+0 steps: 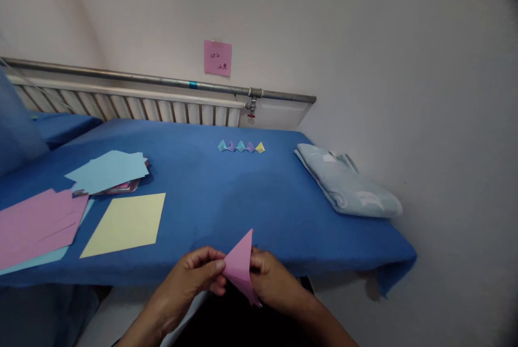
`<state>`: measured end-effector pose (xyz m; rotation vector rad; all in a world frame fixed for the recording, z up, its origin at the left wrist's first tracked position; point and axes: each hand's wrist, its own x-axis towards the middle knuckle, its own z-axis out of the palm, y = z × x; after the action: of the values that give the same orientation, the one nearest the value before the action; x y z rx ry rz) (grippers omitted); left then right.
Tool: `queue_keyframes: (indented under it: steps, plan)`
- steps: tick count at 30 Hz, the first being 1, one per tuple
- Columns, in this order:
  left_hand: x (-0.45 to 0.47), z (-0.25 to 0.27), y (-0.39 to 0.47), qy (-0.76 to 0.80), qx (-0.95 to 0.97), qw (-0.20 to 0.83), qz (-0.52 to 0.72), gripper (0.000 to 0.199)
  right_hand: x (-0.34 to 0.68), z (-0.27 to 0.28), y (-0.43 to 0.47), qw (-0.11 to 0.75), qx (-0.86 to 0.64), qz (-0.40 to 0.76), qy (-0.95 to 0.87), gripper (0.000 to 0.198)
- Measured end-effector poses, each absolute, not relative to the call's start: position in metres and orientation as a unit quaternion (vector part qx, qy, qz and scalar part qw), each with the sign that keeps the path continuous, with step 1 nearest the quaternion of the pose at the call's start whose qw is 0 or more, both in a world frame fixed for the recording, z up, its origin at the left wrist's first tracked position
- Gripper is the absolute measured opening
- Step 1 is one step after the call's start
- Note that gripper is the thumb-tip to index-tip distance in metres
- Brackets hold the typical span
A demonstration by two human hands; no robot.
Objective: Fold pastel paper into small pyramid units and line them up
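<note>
A folded pink sheet of paper [239,264], pointed at the top, is held between my two hands just in front of the table's near edge. My left hand [199,274] pinches its left corner between thumb and fingers. On the other side, my right hand [272,281] grips the paper's right edge, its fingertips partly hidden behind and inside the fold. Left of my hands, a yellow sheet of paper [126,225] lies flat on the blue cloth [190,174]. Farther back stands a row of several small folded paper pieces [242,146] in teal, purple and yellow.
At the left lie pink sheets [38,225] and a stack topped with light blue sheets [111,171]. A folded pale blue blanket [348,182] sits at the right by the wall. Behind the table run a radiator [162,109] and a pipe [141,78]. A pink note [217,58] hangs above.
</note>
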<state>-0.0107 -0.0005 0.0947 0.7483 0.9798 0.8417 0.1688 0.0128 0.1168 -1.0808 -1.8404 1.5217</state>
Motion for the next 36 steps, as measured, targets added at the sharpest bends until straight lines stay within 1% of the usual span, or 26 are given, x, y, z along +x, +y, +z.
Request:
queue_keyframes:
  steps: [2,5,9,11,13,15,16,18,20,22,24,27,30,33,36]
  plan:
    - [-0.011,0.095,0.001,0.446,0.332,0.736,0.386,0.026,0.169,0.116,0.014,0.284,-0.391,0.495,-0.722,0.025]
    - [-0.010,0.096,0.002,0.445,0.303,0.743,0.397,0.026,0.171,0.113,0.014,0.277,-0.396,0.436,-0.759,0.036]
    - [-0.007,0.099,-0.001,0.439,0.318,0.736,0.406,0.029,0.172,0.108,0.013,0.264,-0.422,0.380,-0.780,0.034]
    - [-0.005,0.102,-0.003,0.430,0.341,0.734,0.399,0.040,0.171,0.108,0.012,0.256,-0.438,0.354,-0.786,0.030]
    - [-0.001,0.105,-0.004,0.433,0.360,0.728,0.391,0.058,0.169,0.108,0.012,0.244,-0.450,0.336,-0.791,0.028]
    - [0.004,0.107,-0.005,0.468,0.380,0.698,0.387,0.071,0.166,0.109,0.011,0.228,-0.452,0.323,-0.799,0.026]
    - [0.006,0.107,-0.004,0.490,0.389,0.676,0.390,0.073,0.165,0.110,0.011,0.220,-0.451,0.314,-0.806,0.026]
    - [0.009,0.107,-0.003,0.526,0.408,0.626,0.407,0.068,0.162,0.110,0.011,0.203,-0.447,0.287,-0.822,0.025]
    - [0.011,0.106,-0.002,0.552,0.431,0.573,0.425,0.056,0.161,0.110,0.011,0.195,-0.447,0.254,-0.835,0.025]
    - [0.011,0.104,-0.001,0.570,0.473,0.519,0.427,0.044,0.160,0.108,0.010,0.197,-0.442,0.221,-0.847,0.024]
    - [0.011,0.102,0.000,0.586,0.519,0.470,0.409,0.038,0.160,0.106,0.010,0.208,-0.431,0.187,-0.858,0.023]
    - [0.012,0.099,0.003,0.608,0.557,0.417,0.382,0.044,0.159,0.103,0.012,0.238,-0.419,0.120,-0.868,0.026]
    - [0.014,0.099,0.007,0.622,0.568,0.389,0.373,0.048,0.159,0.101,0.014,0.294,-0.405,0.060,-0.863,0.032]
    - [0.015,0.101,0.011,0.617,0.576,0.372,0.386,0.046,0.161,0.098,0.016,0.334,-0.390,0.022,-0.858,0.036]
    - [0.016,0.101,0.014,0.618,0.575,0.348,0.407,0.044,0.162,0.095,0.016,0.373,-0.388,-0.024,-0.843,0.034]
